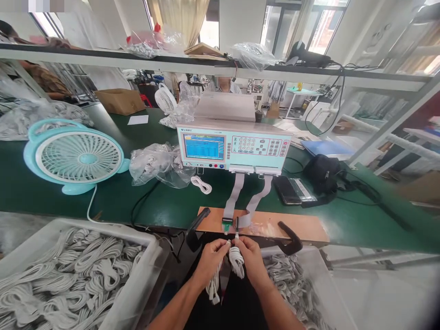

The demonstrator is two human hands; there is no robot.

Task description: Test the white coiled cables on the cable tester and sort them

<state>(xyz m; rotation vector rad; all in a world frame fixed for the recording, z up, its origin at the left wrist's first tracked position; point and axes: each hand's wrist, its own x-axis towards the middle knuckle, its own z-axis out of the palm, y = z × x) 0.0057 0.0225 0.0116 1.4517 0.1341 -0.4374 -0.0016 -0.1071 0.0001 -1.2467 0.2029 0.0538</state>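
My left hand (212,257) pinches the plug end of a white coiled cable (213,289), whose loops hang below the fingers. With thumb and fingers closed, my right hand (250,257) grips the plug end of a second white cable (236,263), bundled in a coil. That plug is at the connector (237,223) on the right ribbon cable; whether it is fully seated I cannot tell. Just ahead of my left fingertips is a small green circuit board (226,227) at the end of the left ribbon cable (234,198). Both ribbons run from a tester (237,149) with a lit blue screen.
A brown board (292,223) lies along the table's front edge, between two black armrests (290,238). Bins of coiled cables stand at left (146,238) and right (318,261). A turquoise fan (74,153), bagged cables (154,165), a loose cable (201,184) and a phone (287,190) are on the table.
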